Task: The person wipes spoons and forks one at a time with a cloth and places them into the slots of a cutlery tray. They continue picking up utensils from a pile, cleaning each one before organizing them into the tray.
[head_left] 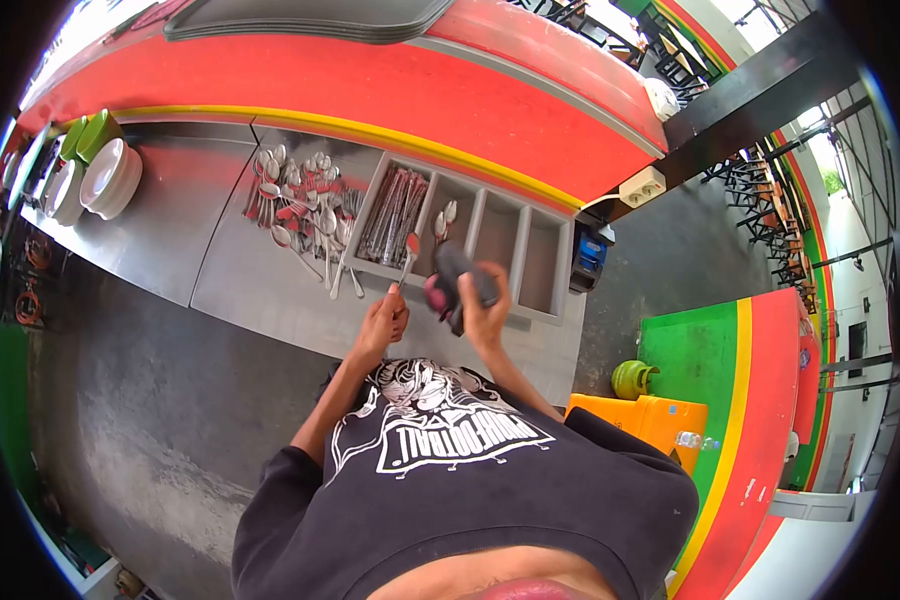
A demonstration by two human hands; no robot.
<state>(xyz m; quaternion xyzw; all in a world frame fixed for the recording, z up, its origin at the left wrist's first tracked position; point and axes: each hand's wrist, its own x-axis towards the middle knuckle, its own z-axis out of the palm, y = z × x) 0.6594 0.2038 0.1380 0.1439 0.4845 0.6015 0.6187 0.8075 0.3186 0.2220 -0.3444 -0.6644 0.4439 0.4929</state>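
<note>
My left hand is closed around the handle of a spoon, whose bowl points up in front of the cutlery tray. My right hand grips a dark grey, rounded object with a reddish-pink part; its exact kind I cannot tell. It overlaps the second compartment in this view. That compartment holds a few spoons. Thin, shiny wrapped pieces fill the leftmost compartment. Left of the tray, a loose heap of spoons and forks lies on the steel counter.
White bowls and green dishes stand at the counter's far left. A red ledge runs behind it, with dark trays on top. A blue-black device and a power socket are at the right.
</note>
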